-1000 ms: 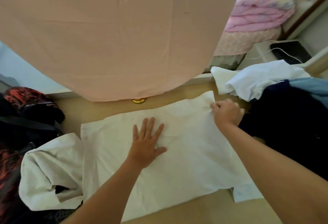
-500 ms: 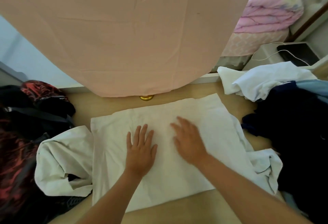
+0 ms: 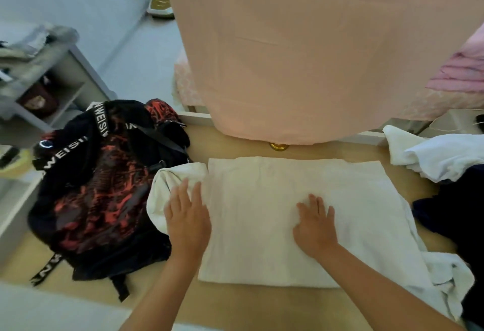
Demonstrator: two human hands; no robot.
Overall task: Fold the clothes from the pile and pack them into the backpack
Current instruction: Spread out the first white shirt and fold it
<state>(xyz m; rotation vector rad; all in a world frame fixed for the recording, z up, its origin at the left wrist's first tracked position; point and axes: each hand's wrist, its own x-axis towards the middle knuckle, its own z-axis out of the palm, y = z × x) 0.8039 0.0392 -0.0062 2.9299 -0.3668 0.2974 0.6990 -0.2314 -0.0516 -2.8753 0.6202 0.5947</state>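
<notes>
A white garment lay folded flat on the wooden tabletop. The right hand pressed flat, fingers straight, on its middle. The left hand, fingers also straight, rested on bunched white cloth, possibly its sleeve, touching the black-and-red backpack at left.

Matt white cotton-like cloth garment on smooth pale wood-look surface; black-and-red woven fabric backpack; glossy brass-coloured metal knob.
</notes>
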